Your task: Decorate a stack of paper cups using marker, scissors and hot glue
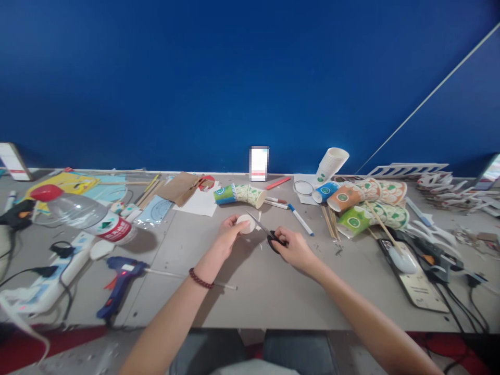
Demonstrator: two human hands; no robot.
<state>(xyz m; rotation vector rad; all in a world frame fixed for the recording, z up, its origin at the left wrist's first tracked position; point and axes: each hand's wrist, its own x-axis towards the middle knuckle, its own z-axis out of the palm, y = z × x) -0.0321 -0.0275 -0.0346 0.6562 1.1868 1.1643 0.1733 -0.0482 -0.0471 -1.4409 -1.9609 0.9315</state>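
A small round white disc (245,224) is pinched in my left hand (229,234), between thumb and fingers. My right hand (289,246) is closed round the black handles of a pair of scissors (262,225). The scissor blades point up and left, their tips at the disc's upper right edge; whether they touch it I cannot tell. Small white scraps (261,244) lie on the grey table (250,302) below the blades. Just beyond my hands rests a bent piece made of green and blue patterned paper cups (239,195).
At the left are a plastic bottle (89,216), a blue glue gun (123,281) and a power strip (54,276). Markers (300,220), several patterned paper cups (353,221) and a white cup stack (330,164) lie to the right. A phone (259,163) stands at the back.
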